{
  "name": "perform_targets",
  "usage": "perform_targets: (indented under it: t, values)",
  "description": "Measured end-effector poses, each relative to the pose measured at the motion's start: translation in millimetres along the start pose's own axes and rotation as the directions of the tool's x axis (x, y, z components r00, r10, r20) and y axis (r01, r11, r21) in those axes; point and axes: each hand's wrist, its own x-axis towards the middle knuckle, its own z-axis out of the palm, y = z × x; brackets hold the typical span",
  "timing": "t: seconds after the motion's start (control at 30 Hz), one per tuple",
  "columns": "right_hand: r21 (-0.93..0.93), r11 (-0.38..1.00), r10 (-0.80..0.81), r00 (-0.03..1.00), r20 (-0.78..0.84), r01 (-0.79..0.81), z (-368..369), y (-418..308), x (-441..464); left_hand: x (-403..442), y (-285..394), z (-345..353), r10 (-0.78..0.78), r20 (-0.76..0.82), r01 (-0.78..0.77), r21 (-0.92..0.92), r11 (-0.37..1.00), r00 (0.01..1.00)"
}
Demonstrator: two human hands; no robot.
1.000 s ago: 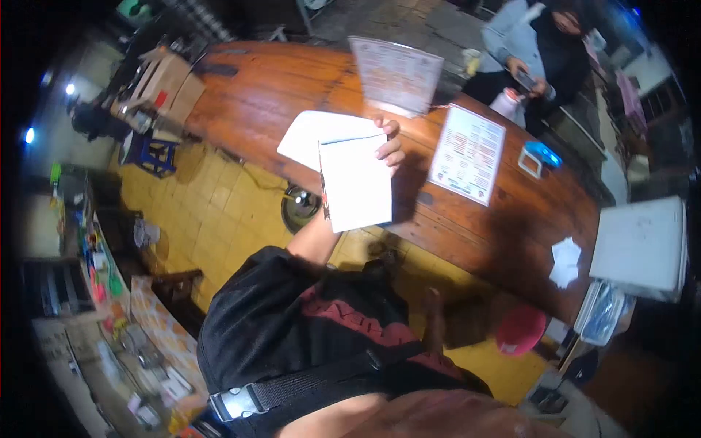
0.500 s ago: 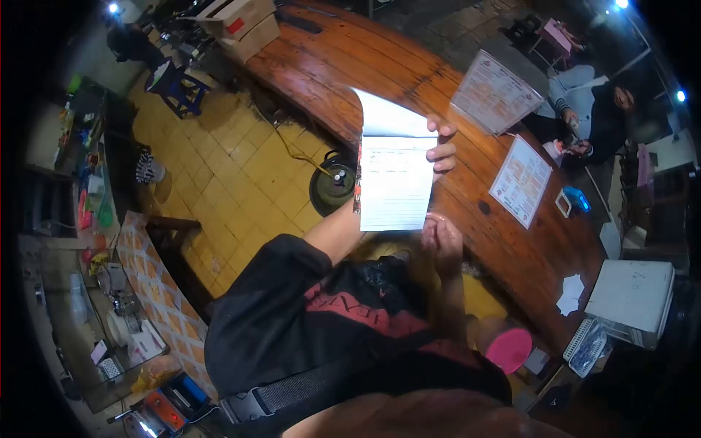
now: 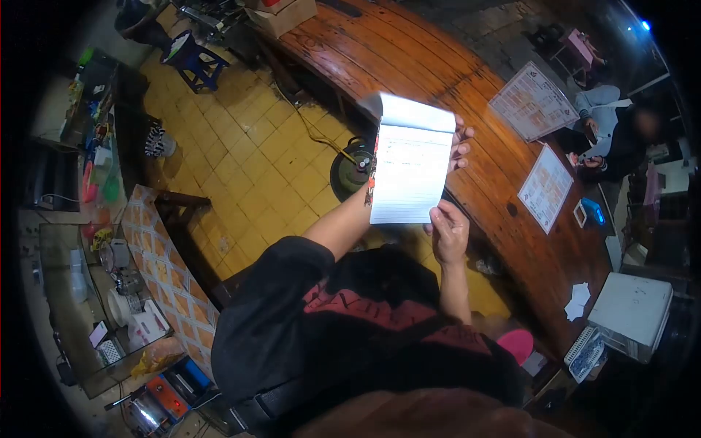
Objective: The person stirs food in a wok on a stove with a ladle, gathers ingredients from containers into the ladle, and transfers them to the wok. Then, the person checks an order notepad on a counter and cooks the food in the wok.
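Observation:
A lined notepad [image 3: 410, 179] with handwriting near the top of its page is held up in front of me. Its upper sheets are folded over the top, and a patterned cover shows along the left edge. My left hand [image 3: 461, 146] supports the pad from behind, with fingertips curling past its right edge; the palm is hidden. At the lower right corner, my right hand [image 3: 450, 232] pinches the page between thumb and fingers.
A long wooden counter [image 3: 467, 95] bears a standing menu card [image 3: 533, 101], a flat menu sheet [image 3: 545, 188], a blue-lit device [image 3: 593, 212] and a white box [image 3: 631, 310]. Another person [image 3: 602, 135] sits across it. A tiled bench [image 3: 166, 266] and blue stool [image 3: 198, 69] stand left.
My right hand has risen to the pad's lower right corner, its thumb now on the page. The notepad appears farther right, and the whole view has shifted.

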Motion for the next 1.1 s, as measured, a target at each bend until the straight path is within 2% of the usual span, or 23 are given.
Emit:
perform_targets:
  t: [0.07,0.1,0.17,0.2,0.23,0.3,0.33,0.4,0.43,0.47,0.5,0.57,0.6,0.67,0.7,0.73,0.8,0.93,1.0,1.03,1.1]
  values:
    - [0.095,0.995,-0.008,1.0,0.002,0.007,-8,-3,9,3,12,24,-0.106,-0.194,0.139,0.165,0.976,0.975]
    - [0.1,0.995,-0.022,1.0,0.002,0.021,-11,-6,14,-4,18,15,-0.116,-0.187,0.149,0.173,0.974,0.975]
    - [0.128,0.992,0.004,1.0,0.0,-0.004,-21,-13,20,-28,28,-12,-0.156,-0.492,0.21,0.055,0.976,0.856]
    - [0.132,0.991,-0.013,1.0,-0.003,0.013,-27,-15,26,-23,22,8,0.034,-0.683,0.275,0.339,0.9,0.729]
    - [0.12,0.993,-0.008,1.0,-0.012,0.01,-34,-16,27,-21,15,30,0.279,-0.768,0.387,0.557,0.734,0.576]
    - [0.112,0.993,-0.017,0.999,-0.029,0.02,-47,-16,31,-47,30,2,0.531,-0.704,0.49,0.71,0.506,0.471]
    - [0.12,0.993,-0.003,0.999,-0.04,0.008,-53,-15,32,-44,35,5,0.623,-0.659,0.47,0.746,0.472,0.421]
    - [0.132,0.991,0.008,0.998,-0.055,-0.001,-63,-18,36,-24,38,20,0.788,-0.311,0.441,0.896,0.056,0.531]
    - [0.125,0.992,0.015,0.997,-0.069,-0.007,-67,-19,37,-7,37,29,0.785,-0.315,0.445,0.894,0.056,0.533]
    - [0.119,0.993,0.028,0.996,-0.083,-0.018,-72,-20,37,11,37,38,0.739,-0.1,0.423,0.866,-0.265,0.666]
    - [0.123,0.992,0.036,0.995,-0.087,-0.025,-77,-20,36,28,38,45,0.613,0.089,0.35,0.753,-0.557,0.785]
    - [0.071,0.997,0.015,0.995,-0.096,-0.008,-88,-22,39,62,38,52,0.303,0.265,0.14,0.496,-0.857,0.915]
    - [0.074,0.997,0.017,0.995,-0.099,-0.01,-93,-22,40,74,35,50,0.301,0.261,0.139,0.496,-0.857,0.917]
    - [0.095,0.995,-0.003,0.994,-0.109,0.013,-103,-20,40,92,24,41,0.165,0.062,0.096,0.597,-0.797,0.984]
    - [0.1,0.995,0.0,0.993,-0.115,0.011,-107,-22,41,98,19,37,0.179,-0.146,0.227,0.744,-0.628,0.973]
    - [0.106,0.994,0.011,0.991,-0.131,0.003,-110,-25,42,100,15,36,0.172,-0.152,0.227,0.746,-0.626,0.973]
    - [0.116,0.993,0.024,0.986,-0.163,-0.005,-118,-27,41,106,4,34,0.123,-0.483,0.476,0.731,-0.489,0.867]
    - [0.054,0.998,-0.013,0.967,-0.255,0.028,-131,-28,40,109,-9,7,0.055,-0.461,0.429,0.769,-0.474,0.886]
    - [0.024,0.999,-0.02,0.956,-0.292,0.028,-135,-30,39,111,-14,-4,0.047,-0.427,0.413,0.831,-0.373,0.903]
    - [0.006,0.999,-0.034,0.948,-0.317,0.038,-135,-31,39,113,-16,-9,0.038,-0.43,0.413,0.832,-0.37,0.902]
    - [-0.013,0.999,-0.049,0.938,-0.344,0.047,-135,-32,40,115,-19,-15,0.048,-0.489,0.477,0.819,-0.318,0.871]
